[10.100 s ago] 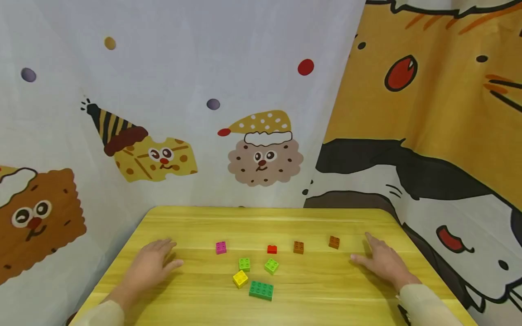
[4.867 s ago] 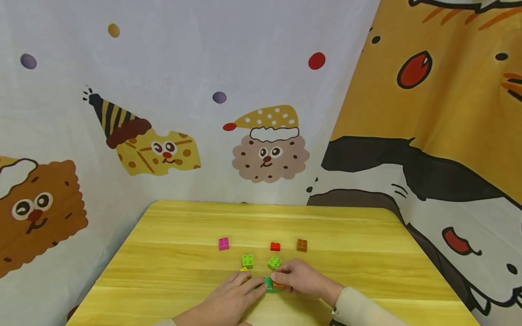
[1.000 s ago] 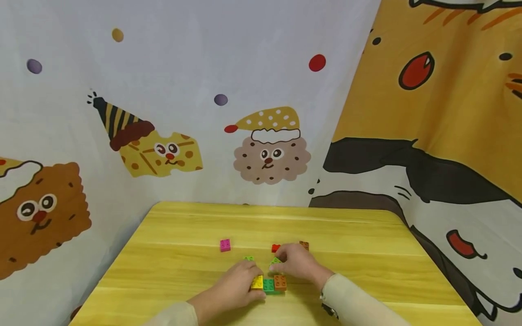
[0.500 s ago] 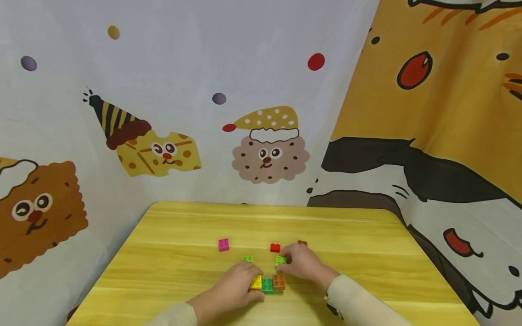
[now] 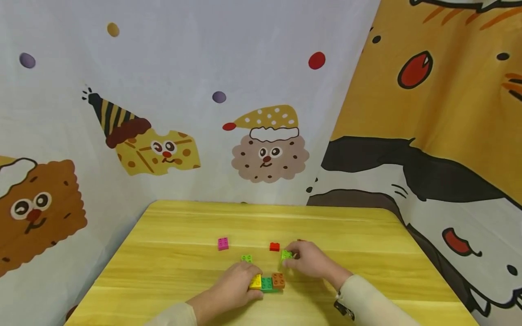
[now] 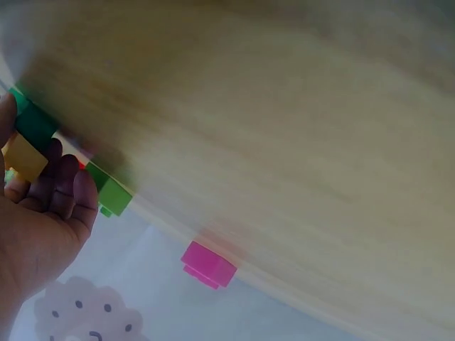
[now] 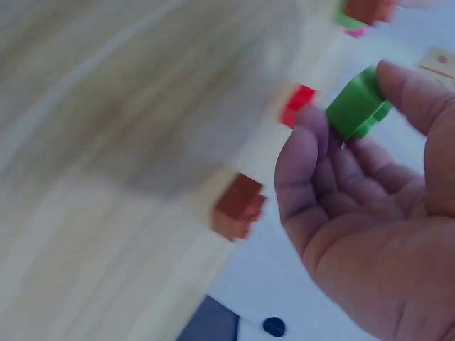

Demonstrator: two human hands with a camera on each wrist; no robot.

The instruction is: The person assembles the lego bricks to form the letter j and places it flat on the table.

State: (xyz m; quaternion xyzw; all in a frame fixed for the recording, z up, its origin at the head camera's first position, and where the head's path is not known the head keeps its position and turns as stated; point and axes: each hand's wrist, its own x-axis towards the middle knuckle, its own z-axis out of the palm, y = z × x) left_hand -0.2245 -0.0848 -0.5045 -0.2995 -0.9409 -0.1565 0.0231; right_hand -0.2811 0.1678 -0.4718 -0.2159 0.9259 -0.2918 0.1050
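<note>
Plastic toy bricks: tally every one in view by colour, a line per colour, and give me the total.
Brown square plastic bricks: 2
Lime-green square plastic bricks: 2
Yellow plastic brick: 1
Dark green oblong plastic brick: 1
Pink square plastic brick: 1
Red plastic brick: 1
Total: 8

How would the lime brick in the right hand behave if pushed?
The lime brick would probably slide rather than roll, given its flat sides. Its crisp edges suggest stiff plastic. Being squat, it seems unlikely to tip.
</note>
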